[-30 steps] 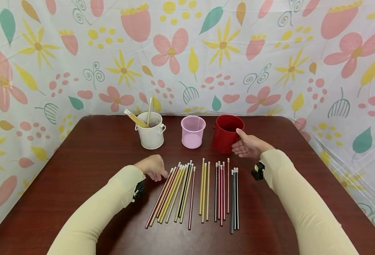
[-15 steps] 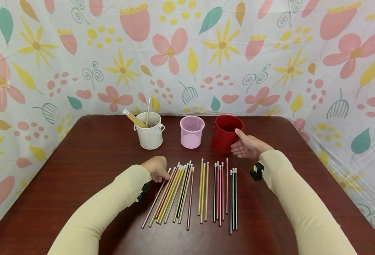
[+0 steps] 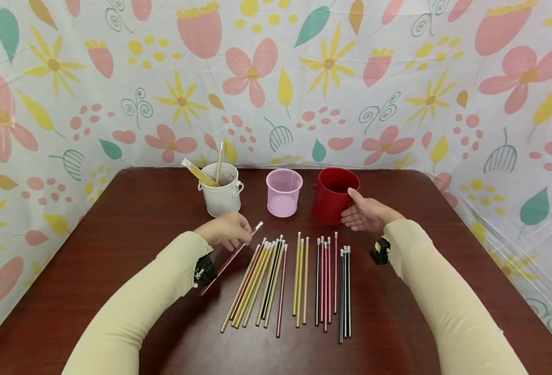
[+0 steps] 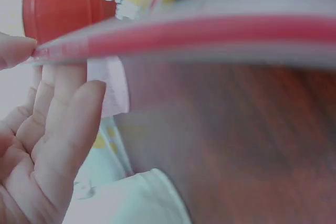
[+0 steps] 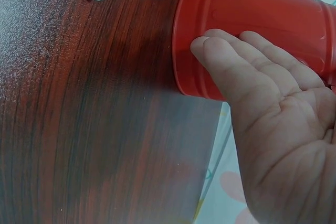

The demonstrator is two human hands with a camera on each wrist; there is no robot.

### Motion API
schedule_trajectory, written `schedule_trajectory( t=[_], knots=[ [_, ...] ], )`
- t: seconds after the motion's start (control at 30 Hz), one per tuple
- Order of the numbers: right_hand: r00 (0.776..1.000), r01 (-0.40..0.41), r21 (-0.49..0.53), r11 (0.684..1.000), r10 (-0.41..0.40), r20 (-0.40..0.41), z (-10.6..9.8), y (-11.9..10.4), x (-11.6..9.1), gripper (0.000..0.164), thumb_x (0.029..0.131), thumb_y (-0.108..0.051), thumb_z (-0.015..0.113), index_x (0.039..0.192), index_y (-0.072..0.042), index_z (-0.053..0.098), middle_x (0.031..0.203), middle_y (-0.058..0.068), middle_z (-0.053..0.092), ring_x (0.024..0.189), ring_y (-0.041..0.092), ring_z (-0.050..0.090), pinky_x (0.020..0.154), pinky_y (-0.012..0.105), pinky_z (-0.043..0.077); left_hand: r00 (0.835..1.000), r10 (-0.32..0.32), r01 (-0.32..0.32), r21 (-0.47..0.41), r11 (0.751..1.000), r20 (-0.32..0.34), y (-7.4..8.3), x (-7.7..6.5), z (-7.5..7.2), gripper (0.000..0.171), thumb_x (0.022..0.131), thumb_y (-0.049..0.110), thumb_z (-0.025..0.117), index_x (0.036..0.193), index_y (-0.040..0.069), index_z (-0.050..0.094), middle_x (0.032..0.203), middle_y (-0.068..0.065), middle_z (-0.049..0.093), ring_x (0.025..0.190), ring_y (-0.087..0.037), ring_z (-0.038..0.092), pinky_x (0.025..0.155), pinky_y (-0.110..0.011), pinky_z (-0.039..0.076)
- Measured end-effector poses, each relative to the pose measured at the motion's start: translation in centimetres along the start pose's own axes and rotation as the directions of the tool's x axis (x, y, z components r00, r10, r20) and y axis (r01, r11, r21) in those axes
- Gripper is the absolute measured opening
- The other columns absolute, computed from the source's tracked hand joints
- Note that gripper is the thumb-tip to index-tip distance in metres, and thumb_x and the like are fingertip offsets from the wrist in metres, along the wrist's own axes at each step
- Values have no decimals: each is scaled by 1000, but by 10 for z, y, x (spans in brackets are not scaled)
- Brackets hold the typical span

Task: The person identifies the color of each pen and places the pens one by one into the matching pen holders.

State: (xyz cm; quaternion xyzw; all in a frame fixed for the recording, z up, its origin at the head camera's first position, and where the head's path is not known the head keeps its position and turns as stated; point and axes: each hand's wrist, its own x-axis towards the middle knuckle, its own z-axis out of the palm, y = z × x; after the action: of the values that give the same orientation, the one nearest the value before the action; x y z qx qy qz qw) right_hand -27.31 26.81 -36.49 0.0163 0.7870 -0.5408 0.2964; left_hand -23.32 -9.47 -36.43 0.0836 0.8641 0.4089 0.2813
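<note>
My left hand [image 3: 229, 229] pinches a red-striped pencil [image 3: 224, 266] near its white eraser end, between thumb and fingers. The pencil slants over the table, left of a fan of pencils [image 3: 257, 281] in yellow, red and black. Up close in the left wrist view, the red pencil [image 4: 210, 32] blurs across the picture. At the right, my right hand [image 3: 367, 213] rests against the side of a red bucket [image 3: 328, 200], its fingers straight and the thumb by the rim. The right wrist view shows these fingers lying along the bucket [image 5: 252, 11].
Behind my left hand stands a white bucket [image 3: 223, 203] with yellow pencils leaning in it. A pink mesh cup [image 3: 283, 200] sits between the two buckets. Toward the right lie separate groups of yellow pencils [image 3: 301, 281], red pencils [image 3: 326, 286] and black pencils [image 3: 345, 297].
My left hand has drawn the red pencil off the left side of the fan and lifted it up and away toward the white bucket. My right hand stays at the red bucket.
</note>
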Motion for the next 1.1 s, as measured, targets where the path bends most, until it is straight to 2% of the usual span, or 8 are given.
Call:
schedule_trajectory(
  t=[0.27, 0.47, 0.57, 0.63, 0.7, 0.83, 0.97, 1.1],
  knots=[
    [1000, 5, -5, 1000, -5, 5, 0, -3, -1, 94, 99, -62, 12, 141, 21, 26, 146, 37, 31, 135, 48, 35, 112, 48, 34, 987, 160, -162, -141, 977, -24, 13, -6, -10, 18, 81, -6, 60, 99, -4, 60, 71, 2, 59, 60, -9, 55, 54, -26, 51],
    [1000, 6, -21, 1000, -6, -7, -1, -1, -1, 93, 99, -61, 11, 140, 21, 28, 145, 37, 32, 134, 47, 37, 109, 46, 38, 957, 249, -283, -300, 911, -146, 23, -9, -17, 20, 84, -8, 58, 103, -6, 57, 79, 0, 62, 67, -9, 60, 57, -25, 54],
    [1000, 8, -21, 1000, -8, -2, -1, 0, -2, 94, 99, -62, 11, 140, 21, 28, 145, 37, 32, 134, 47, 36, 109, 46, 39, 923, 268, -359, -367, 858, -276, 30, -12, -21, 24, 84, -10, 58, 108, -9, 56, 82, -1, 62, 68, -9, 61, 57, -25, 56],
    [1000, 8, -17, 1000, -8, -1, -1, 0, -1, 93, 99, -61, 11, 140, 21, 28, 145, 37, 32, 135, 47, 36, 109, 46, 37, 880, 261, -424, -408, 809, -397, 36, -12, -22, 27, 84, -11, 59, 111, -11, 56, 83, -2, 63, 67, -8, 62, 57, -25, 57],
    [1000, 9, -15, 1000, -9, -3, -2, 0, -2, 92, 100, -60, 11, 140, 21, 27, 145, 37, 32, 135, 48, 36, 110, 47, 36, 823, 231, -488, -437, 756, -520, 42, -12, -22, 29, 83, -12, 59, 112, -12, 56, 85, -4, 63, 67, -6, 62, 57, -23, 56],
    [1000, 12, -17, 1000, -12, -10, -2, 1, -3, 91, 100, -59, 12, 140, 21, 28, 145, 37, 32, 134, 48, 37, 109, 46, 38, 681, 154, -611, -439, 659, -716, 53, -8, -20, 29, 83, -13, 61, 111, -11, 57, 86, -5, 63, 67, -3, 61, 56, -19, 55],
    [1000, 19, -13, 1000, -19, 3, -1, 1, -3, 93, 99, -61, 13, 140, 22, 28, 145, 38, 32, 134, 48, 36, 110, 47, 36, 534, 119, -730, -385, 565, -837, 62, -5, -20, 27, 83, -13, 60, 109, -9, 57, 86, -5, 61, 67, -3, 61, 58, -19, 55],
    [1000, 21, -8, 1000, -21, 10, -2, 1, -2, 94, 99, -61, 12, 140, 22, 27, 145, 38, 30, 135, 48, 34, 111, 49, 34, 444, 122, -806, -336, 488, -888, 73, -4, -23, 22, 84, -12, 58, 103, -1, 56, 85, -5, 59, 69, -6, 62, 62, -21, 56]
  ],
)
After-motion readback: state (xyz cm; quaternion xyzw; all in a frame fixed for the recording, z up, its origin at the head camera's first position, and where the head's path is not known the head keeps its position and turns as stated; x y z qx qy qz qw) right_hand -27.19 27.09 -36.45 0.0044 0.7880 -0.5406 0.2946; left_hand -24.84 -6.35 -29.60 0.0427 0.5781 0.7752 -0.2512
